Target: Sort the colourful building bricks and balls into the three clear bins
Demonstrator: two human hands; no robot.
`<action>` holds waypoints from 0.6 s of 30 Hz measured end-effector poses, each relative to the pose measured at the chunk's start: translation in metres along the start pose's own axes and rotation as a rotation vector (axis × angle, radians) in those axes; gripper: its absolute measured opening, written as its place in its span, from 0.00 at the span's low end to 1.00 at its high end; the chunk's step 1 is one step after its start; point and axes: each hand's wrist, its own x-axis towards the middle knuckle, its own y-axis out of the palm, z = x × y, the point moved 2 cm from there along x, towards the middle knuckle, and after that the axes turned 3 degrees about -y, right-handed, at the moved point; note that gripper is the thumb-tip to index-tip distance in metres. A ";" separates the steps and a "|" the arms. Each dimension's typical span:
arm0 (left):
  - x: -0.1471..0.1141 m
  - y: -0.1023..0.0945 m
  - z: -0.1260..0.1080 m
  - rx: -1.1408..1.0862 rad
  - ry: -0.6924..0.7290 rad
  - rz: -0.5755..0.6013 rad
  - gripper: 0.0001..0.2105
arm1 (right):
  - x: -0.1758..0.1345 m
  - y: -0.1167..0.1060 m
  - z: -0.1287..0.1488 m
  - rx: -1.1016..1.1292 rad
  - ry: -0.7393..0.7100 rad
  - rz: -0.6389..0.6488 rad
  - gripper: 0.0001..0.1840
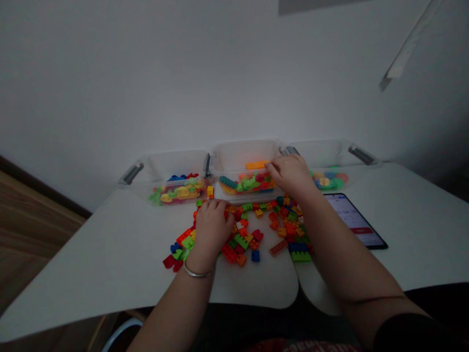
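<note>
My right hand (291, 173) reaches over the middle clear plastic box (245, 146), its thumb and fingers pinched on one end of a long orange building brick (257, 165). The brick is level, at the height of the box's opening. Under it in the box lie a teal brick (227, 182) and green, red and yellow pieces. My left hand (212, 227), with a bangle (198, 274) at the wrist, is down in the loose pile of bricks (240, 239) on the table. Its fingers curl over the bricks, and what they hold is hidden.
A left clear box (176, 164) holds mixed colourful pieces; a right clear box (330, 151) holds round-looking ones. A phone (357, 220) lies on the white table (120, 259) beside my right forearm. More bricks (300, 247) spread across the tabletop seam. A wall rises behind the boxes.
</note>
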 end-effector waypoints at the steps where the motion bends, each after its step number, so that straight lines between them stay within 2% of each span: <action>1: 0.000 0.000 0.000 0.003 0.000 0.001 0.15 | 0.000 0.000 0.000 -0.020 -0.006 0.009 0.26; 4: 0.000 0.000 0.000 0.006 -0.001 0.007 0.15 | 0.000 0.001 0.000 -0.054 -0.019 0.023 0.28; 8: 0.000 0.000 0.000 0.007 0.005 0.003 0.15 | -0.001 -0.001 -0.001 0.017 -0.019 -0.013 0.24; 18: 0.000 -0.001 -0.001 0.020 -0.022 0.011 0.15 | -0.008 -0.028 0.006 0.299 -0.010 -0.229 0.17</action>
